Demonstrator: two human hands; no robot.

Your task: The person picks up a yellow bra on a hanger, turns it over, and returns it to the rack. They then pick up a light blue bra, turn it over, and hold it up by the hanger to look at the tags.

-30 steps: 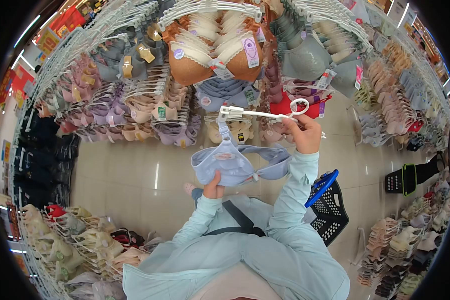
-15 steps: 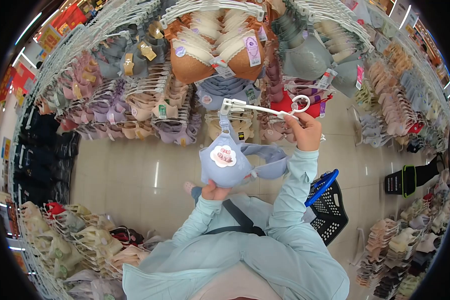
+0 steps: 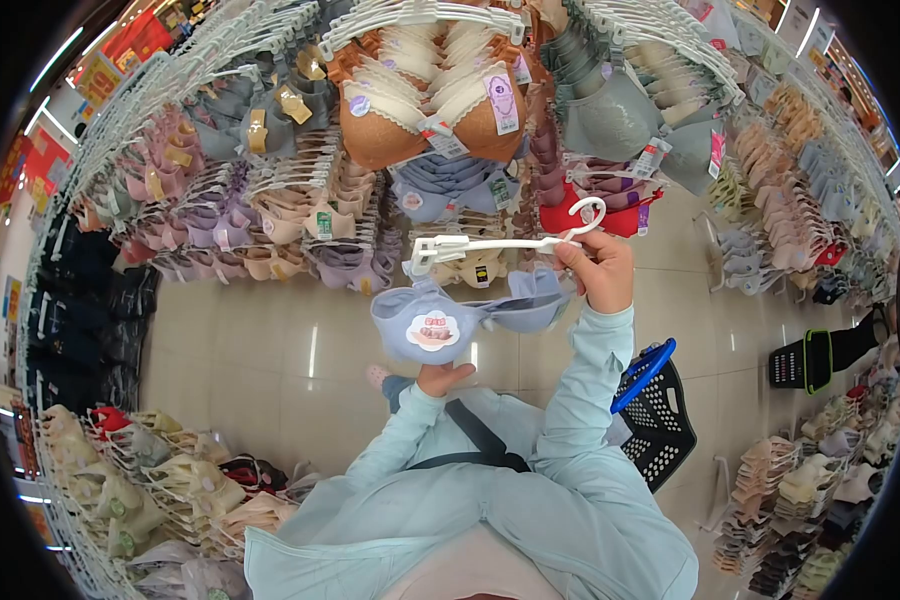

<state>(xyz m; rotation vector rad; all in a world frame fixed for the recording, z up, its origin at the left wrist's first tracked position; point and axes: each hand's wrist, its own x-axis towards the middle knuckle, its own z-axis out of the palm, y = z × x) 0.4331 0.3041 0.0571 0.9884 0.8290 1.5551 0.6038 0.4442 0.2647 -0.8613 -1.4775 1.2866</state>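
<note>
A light blue bra hangs from a white plastic hanger in front of me. On its left cup is a white flower-shaped sticker with a red and pink print. My right hand pinches the hanger between thumb and fingers, just below the hook. Below the left cup, my left hand has its thumb stretched out to the side. Its other fingers are partly hidden behind the cup's lower edge. The bra's second cup and band fold back toward my right hand.
Ahead, racks carry brown lace bras, grey bras and more blue bras. A black basket with a blue handle is at my right side. Another black basket is farther right. Underwear displays stand behind left.
The hanger has turned more level, its clip end moving left and down. The bra has shifted left, and my left hand's thumb has come off the cup and spread out.
</note>
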